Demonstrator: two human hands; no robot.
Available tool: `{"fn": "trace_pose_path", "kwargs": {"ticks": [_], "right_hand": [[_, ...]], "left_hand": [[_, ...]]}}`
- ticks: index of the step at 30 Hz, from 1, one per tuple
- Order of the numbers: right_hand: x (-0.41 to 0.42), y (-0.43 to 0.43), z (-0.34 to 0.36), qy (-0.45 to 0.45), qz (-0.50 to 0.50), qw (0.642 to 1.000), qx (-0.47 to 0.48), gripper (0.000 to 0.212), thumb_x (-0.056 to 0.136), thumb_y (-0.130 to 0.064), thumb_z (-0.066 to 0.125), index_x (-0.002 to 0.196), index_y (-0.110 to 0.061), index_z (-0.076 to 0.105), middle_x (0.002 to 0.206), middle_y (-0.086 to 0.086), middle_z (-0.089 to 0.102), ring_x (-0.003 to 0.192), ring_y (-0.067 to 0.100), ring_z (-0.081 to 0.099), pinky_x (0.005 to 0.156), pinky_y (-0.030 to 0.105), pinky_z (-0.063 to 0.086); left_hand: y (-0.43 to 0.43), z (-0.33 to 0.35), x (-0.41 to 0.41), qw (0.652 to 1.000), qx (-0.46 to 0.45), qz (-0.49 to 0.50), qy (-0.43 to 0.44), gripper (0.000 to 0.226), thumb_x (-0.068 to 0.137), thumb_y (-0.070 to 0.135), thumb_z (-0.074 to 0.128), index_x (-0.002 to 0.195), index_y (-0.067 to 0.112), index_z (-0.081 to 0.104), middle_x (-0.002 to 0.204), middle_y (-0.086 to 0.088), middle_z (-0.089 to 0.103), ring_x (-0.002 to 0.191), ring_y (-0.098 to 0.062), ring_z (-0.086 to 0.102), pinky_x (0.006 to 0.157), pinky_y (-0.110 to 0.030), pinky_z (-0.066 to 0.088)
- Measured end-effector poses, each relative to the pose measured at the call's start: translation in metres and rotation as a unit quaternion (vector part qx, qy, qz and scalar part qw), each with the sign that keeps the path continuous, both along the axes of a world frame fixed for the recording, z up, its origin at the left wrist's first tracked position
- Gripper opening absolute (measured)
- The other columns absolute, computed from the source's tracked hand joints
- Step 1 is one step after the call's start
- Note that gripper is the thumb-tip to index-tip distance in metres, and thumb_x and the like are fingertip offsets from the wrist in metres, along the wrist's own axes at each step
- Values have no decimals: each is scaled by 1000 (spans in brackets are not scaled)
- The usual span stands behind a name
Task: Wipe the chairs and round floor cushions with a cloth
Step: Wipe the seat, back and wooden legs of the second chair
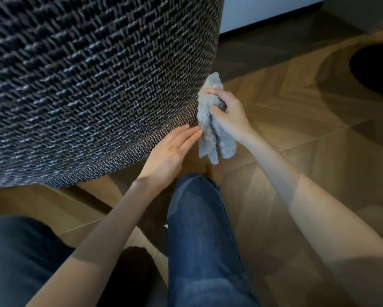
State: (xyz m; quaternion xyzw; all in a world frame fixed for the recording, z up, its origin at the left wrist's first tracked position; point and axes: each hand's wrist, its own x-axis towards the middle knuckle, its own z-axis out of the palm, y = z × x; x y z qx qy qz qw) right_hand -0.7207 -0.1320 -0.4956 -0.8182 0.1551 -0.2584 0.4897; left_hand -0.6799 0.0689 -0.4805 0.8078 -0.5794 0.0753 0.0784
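Note:
A large rounded chair (86, 85) covered in dark woven fabric fills the upper left of the head view. My right hand (229, 114) grips a fluffy grey cloth (210, 127) and holds it against the chair's lower right edge. Part of the cloth hangs loose below the hand. My left hand (170, 151) rests flat with straight fingers on the chair's lower band, just left of the cloth.
My knees in blue jeans (199, 229) are close under the chair on a herringbone wood floor (297, 129). A dark round object (376, 67) sits at the right edge. A white wall with dark skirting (263, 18) runs behind.

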Motion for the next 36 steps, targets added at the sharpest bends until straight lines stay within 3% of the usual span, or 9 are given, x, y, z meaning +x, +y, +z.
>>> {"fn": "trace_pose_path", "kwargs": {"ticks": [6,9,13,16,20,23,27,32,36], "right_hand": [[10,14,-2,-14,-43,999,7,48,77,1,54,112,-31,58,100,-27,51,99,7,50,85,-2,32],[7,10,4,34,-70,997,-20,41,78,-8,57,114,-26,63,95,-2,57,86,11,51,76,0,33],[-22,2,19,89,-167,982,-24,38,80,-14,52,115,-17,66,91,4,54,85,12,50,76,5,33],[-45,12,33,158,-208,965,8,31,87,-5,50,113,-9,67,92,12,58,86,21,53,79,24,39],[-77,38,65,206,-238,948,45,29,90,-1,46,112,-3,66,100,3,61,89,11,51,76,18,40],[-104,50,103,247,-265,930,67,31,92,-5,48,118,-8,64,93,6,61,92,25,54,82,36,42],[-133,61,169,269,-280,919,72,32,91,-1,47,116,-8,65,112,17,62,104,31,54,84,30,37],[-162,70,269,280,-270,916,98,32,91,-6,48,118,-12,65,111,18,57,87,16,49,74,17,31],[-177,68,358,283,-257,918,104,33,92,-9,47,119,-15,64,115,11,58,94,12,49,81,17,32]], "left_hand": [[0,-4,-13,995,-23,-98,14,53,79,-1,66,130,11,58,126,-3,63,115,-23,59,100,-36,43],[-4,-4,-8,994,-13,-108,31,50,82,2,64,131,12,58,125,-3,63,114,-23,59,97,-35,45],[-7,5,-24,986,13,-145,76,49,84,4,63,132,11,56,122,-5,64,110,-25,60,94,-35,47],[-3,31,-51,979,31,-134,148,43,90,9,58,132,12,55,125,-3,62,112,-22,59,94,-33,46],[14,76,-74,967,48,-114,223,39,99,16,47,138,15,50,136,2,55,122,-16,52,100,-28,41],[28,115,-82,959,70,-114,249,40,100,18,42,140,18,46,140,4,50,125,-15,48,102,-26,36],[39,179,-101,935,115,-130,310,45,100,15,42,145,18,38,144,1,44,130,-18,43,108,-32,34],[52,287,-118,946,103,-119,284,46,94,16,54,139,21,46,132,2,56,112,-21,57,83,-36,55],[42,373,-128,947,116,-115,276,43,98,17,47,141,22,45,134,2,54,112,-20,56,82,-33,52]]}}
